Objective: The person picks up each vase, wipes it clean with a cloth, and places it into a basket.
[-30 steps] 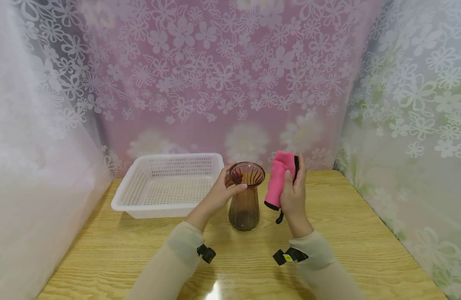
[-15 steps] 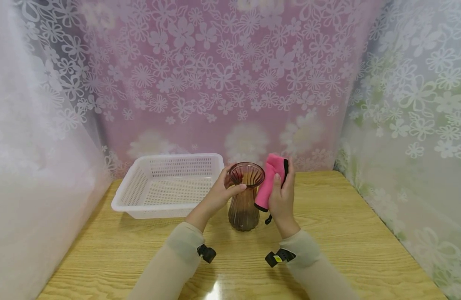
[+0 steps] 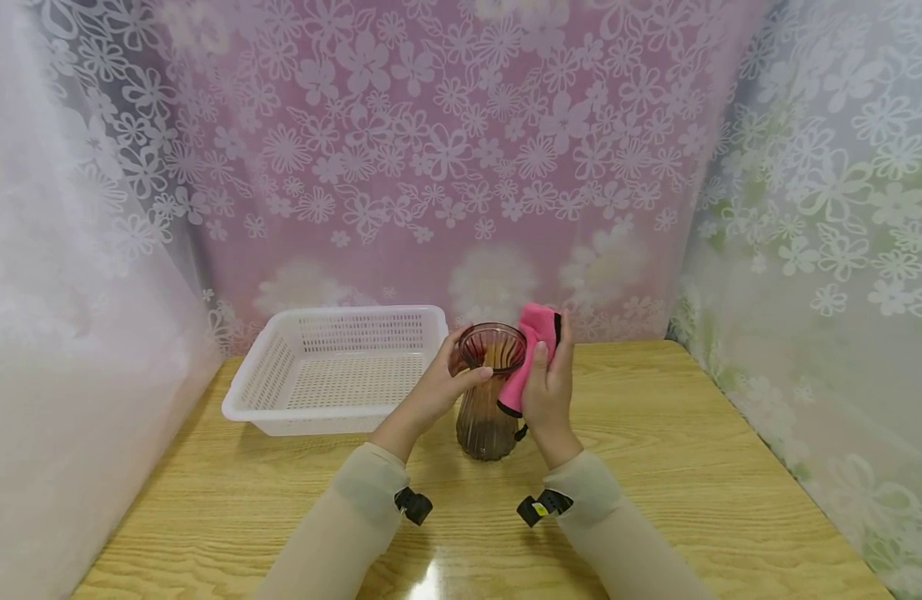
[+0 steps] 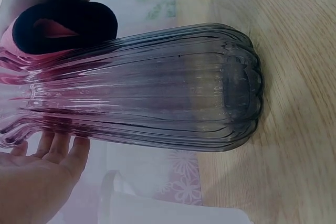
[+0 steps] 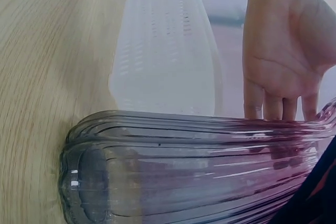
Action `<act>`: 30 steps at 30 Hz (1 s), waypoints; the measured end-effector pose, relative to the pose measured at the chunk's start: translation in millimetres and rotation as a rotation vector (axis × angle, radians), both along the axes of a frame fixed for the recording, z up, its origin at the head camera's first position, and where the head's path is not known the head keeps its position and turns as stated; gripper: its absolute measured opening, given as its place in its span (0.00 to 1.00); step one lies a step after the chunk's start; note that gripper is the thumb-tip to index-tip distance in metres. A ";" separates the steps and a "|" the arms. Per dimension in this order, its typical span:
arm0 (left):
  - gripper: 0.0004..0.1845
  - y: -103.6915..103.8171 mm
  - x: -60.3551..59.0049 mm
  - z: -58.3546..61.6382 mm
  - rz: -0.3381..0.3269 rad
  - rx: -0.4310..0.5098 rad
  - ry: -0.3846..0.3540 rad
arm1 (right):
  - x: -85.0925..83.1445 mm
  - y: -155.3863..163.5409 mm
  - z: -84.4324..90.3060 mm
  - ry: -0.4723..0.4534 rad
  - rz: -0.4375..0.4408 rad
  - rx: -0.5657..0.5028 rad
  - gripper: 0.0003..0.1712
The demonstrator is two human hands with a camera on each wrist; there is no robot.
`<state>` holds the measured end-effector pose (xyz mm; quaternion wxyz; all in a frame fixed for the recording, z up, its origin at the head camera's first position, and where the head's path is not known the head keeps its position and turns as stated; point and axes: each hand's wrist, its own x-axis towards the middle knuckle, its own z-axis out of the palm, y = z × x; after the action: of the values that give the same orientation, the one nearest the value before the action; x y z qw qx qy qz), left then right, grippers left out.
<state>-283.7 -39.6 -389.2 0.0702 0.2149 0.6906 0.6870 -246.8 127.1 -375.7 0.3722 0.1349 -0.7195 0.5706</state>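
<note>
A ribbed, brownish glass vase point(image 3: 489, 400) stands upright on the wooden table point(image 3: 694, 467). My left hand point(image 3: 440, 385) grips its neck from the left, fingers curled round just below the flared rim. My right hand point(image 3: 545, 392) holds a folded pink cloth point(image 3: 528, 350) with black edging against the right side of the vase's neck and rim. In the left wrist view the vase point(image 4: 157, 87) fills the frame, with the cloth's black edge point(image 4: 68, 24) at its upper neck. In the right wrist view the vase point(image 5: 184, 171) shows with my left hand's fingers point(image 5: 278, 56) behind its neck.
A white perforated plastic basket point(image 3: 337, 367) sits just left of the vase at the back of the table. Flower-patterned curtains enclose the table at the back and both sides. Bare wood lies in front and to the right.
My right hand has carried the pink cloth leftward from beside the vase until it rests against the vase's neck. The left hand and vase have stayed in place.
</note>
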 end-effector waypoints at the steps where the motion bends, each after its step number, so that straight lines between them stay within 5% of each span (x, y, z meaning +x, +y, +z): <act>1: 0.45 -0.1 0.1 -0.1 -0.001 0.000 -0.001 | -0.2 -0.3 -0.2 0.002 -0.002 0.007 0.32; 5: 0.44 -1.0 0.5 -0.8 -0.004 -0.003 -0.006 | -2.4 -0.4 -3.2 0.004 -0.005 0.021 0.32; 13: 0.43 -3.4 2.3 -1.0 -0.033 0.001 -0.010 | -29.6 7.3 -35.9 -0.013 -0.006 -0.011 0.33; 30: 0.46 -3.9 0.5 -1.4 -0.028 0.015 -0.009 | -33.0 5.9 -52.7 -0.143 0.006 0.033 0.32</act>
<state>-283.2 -43.5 -390.6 0.0813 0.2218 0.6822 0.6920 -279.8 133.0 -428.4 0.3161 0.1020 -0.7530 0.5681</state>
